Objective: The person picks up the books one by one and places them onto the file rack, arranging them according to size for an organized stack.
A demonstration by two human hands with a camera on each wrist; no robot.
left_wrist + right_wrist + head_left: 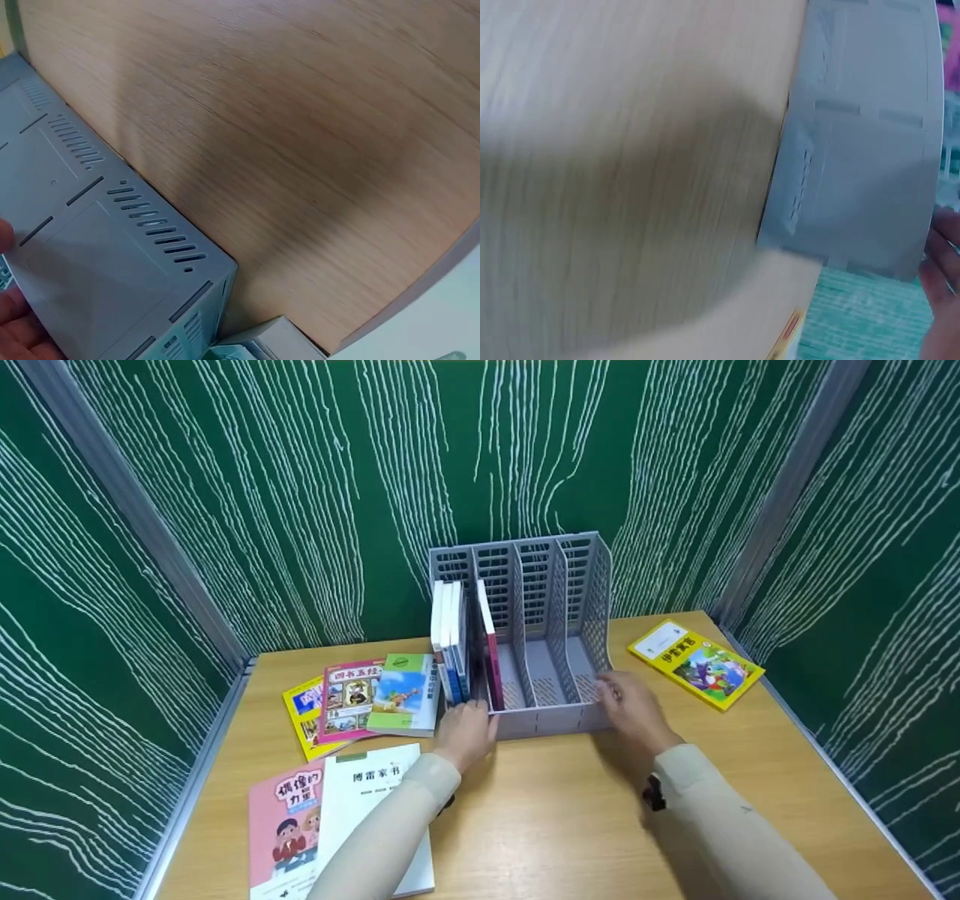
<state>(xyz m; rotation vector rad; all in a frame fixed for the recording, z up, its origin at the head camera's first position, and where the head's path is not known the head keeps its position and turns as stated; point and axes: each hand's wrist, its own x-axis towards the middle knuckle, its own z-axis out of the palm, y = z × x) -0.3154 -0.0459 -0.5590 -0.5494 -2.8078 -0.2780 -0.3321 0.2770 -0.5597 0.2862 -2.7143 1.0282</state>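
A grey magazine rack (551,720) with upright dividers stands on the table. My left hand (466,733) grips its low front edge near the left end, with the thumb on the outer face and fingers (22,330) over the rim in the left wrist view. At the front right corner, my right hand (636,709) holds the rack; its curled fingers (943,262) touch the rim in the right wrist view. Several white-edged books (448,622) stand upright in the leftmost compartment. One thin book with a dark red spine (493,667) leans in the second.
Left of the rack lie overlapping green (405,694), pink (349,701) and yellow (304,720) books. Nearer, a white book (375,787) overlaps a pink one (281,825), partly behind my left sleeve. A yellow book (697,664) lies at the right. Green patterned walls surround the table.
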